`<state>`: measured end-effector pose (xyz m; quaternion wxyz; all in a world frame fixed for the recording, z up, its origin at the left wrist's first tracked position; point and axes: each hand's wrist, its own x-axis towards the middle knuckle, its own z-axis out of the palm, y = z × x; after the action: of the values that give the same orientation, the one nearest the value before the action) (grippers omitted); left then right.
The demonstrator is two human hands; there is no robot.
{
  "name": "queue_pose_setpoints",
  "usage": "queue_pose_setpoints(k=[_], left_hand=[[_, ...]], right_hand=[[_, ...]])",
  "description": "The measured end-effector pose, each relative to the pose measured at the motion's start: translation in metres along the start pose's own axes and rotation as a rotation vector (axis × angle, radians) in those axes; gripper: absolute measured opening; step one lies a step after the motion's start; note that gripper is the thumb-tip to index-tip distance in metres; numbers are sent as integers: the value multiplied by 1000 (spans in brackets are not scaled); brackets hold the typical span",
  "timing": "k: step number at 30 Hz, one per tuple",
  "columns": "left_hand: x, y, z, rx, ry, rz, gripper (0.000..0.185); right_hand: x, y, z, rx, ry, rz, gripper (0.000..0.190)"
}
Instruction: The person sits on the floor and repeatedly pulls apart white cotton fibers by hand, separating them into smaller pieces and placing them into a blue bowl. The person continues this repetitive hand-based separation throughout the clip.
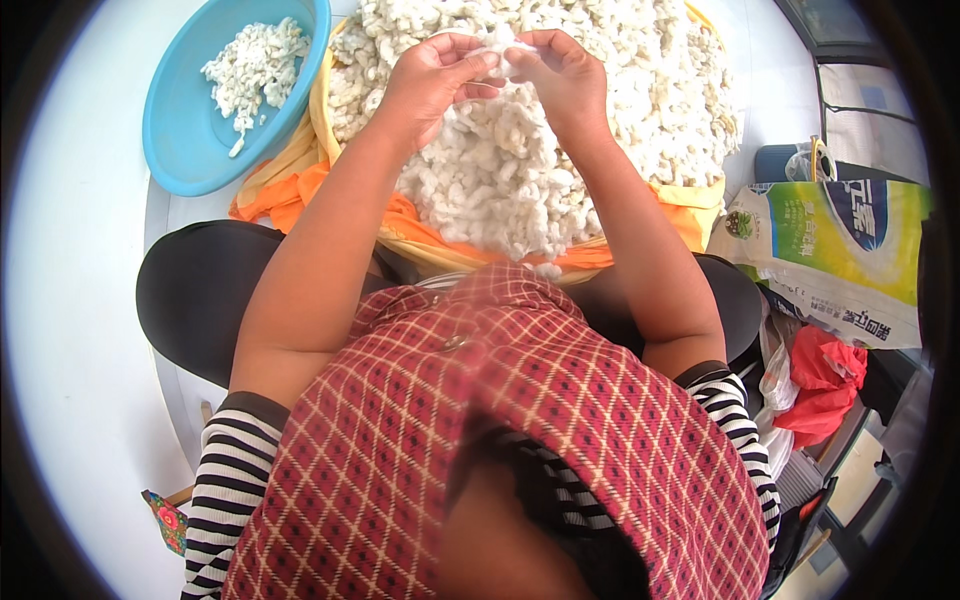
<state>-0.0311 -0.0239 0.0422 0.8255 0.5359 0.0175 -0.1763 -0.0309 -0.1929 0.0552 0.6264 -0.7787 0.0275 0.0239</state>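
A large heap of raw cotton (510, 172) lies before me, spread on an orange and yellow cloth (427, 225). Above the heap's far part, my left hand (442, 82) and my right hand (562, 82) meet at a small tuft of white cotton (501, 41). The left thumb and fingers pinch it from one side. On the other side, the right thumb and forefinger grip it. Fingers partly cover the tuft, and it blends into the cotton behind.
A blue plastic basin (180, 127) at the upper left holds a smaller pile of cotton (259, 71). To the right lie a printed white, green and yellow sack (840, 255) and a red plastic bag (821, 382). A blue container (776, 163) stands behind the sack.
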Motion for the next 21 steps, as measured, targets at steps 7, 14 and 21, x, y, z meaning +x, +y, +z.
queue_pose_setpoints(k=[7,14,21], left_hand=[[4,-3,-10,19,5,37,37],[5,-1,-10,75,43,14,29],[2,1,-4,35,8,11,27]], right_hand=[[0,0,-3,288,-73,60,15],[2,3,-8,329,-203,44,16],[3,-2,-9,253,-13,0,12]])
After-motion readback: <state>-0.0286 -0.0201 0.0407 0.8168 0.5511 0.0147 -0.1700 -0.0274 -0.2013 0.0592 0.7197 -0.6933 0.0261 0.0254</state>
